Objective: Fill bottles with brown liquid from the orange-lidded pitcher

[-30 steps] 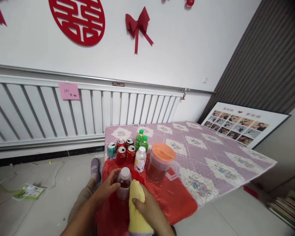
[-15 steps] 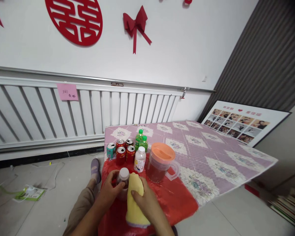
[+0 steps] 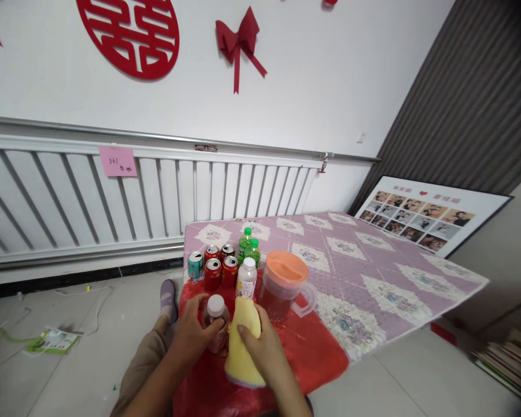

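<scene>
My left hand is wrapped round a clear plastic bottle with a white cap, upright over the red plastic sheet. In my right hand is a folded yellow cloth, pinched between thumb and fingers just right of the bottle. Behind the cloth stands a white-capped bottle with a printed label, its lower part hidden. To its right is a plastic pitcher with an orange lid. Several red drink cans and a teal can are grouped beyond my left hand.
Two green bottles stand behind the cans. The red plastic sheet covers the near corner of the table's purple floral cloth. A white radiator runs along the wall; a power strip lies on the floor at left.
The yellow cloth in my right hand has shifted slightly right and up, away from the bottle. My left hand stays on the bottle, whose lower body shows more now.
</scene>
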`<action>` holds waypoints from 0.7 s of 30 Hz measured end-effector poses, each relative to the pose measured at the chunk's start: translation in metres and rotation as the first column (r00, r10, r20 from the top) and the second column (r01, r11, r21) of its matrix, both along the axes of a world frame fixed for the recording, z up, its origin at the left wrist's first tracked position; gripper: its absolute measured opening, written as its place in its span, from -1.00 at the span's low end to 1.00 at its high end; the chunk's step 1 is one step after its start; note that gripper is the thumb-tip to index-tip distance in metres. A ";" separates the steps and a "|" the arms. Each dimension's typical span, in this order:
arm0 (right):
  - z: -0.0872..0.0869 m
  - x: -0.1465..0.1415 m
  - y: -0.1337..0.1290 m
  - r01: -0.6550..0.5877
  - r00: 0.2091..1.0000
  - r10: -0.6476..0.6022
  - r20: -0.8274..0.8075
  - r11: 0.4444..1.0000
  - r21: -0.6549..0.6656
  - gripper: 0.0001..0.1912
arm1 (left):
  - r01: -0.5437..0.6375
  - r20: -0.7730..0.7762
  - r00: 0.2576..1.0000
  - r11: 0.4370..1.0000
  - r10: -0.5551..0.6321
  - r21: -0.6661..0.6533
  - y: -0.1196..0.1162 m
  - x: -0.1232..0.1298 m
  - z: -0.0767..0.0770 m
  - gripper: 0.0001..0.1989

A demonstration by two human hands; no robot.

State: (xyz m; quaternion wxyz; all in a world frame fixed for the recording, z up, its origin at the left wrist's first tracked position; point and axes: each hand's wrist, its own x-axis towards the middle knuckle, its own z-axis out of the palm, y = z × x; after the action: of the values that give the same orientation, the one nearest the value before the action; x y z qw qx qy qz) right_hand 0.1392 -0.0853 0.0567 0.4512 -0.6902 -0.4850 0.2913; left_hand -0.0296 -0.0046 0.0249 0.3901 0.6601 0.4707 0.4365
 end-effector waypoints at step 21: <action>0.000 -0.008 -0.001 -0.080 0.997 0.080 -0.021 0.997 -0.007 -0.47 | 0.445 -0.004 0.893 0.882 -0.451 -0.155 0.004 -0.016 0.035 -0.44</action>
State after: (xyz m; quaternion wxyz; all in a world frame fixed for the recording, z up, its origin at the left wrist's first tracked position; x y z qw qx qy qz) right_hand 0.1313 -0.0860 0.0566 0.4414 -0.6689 -0.5065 0.3181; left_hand -0.0455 -0.0006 0.0599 0.5193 0.7282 0.3447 0.2850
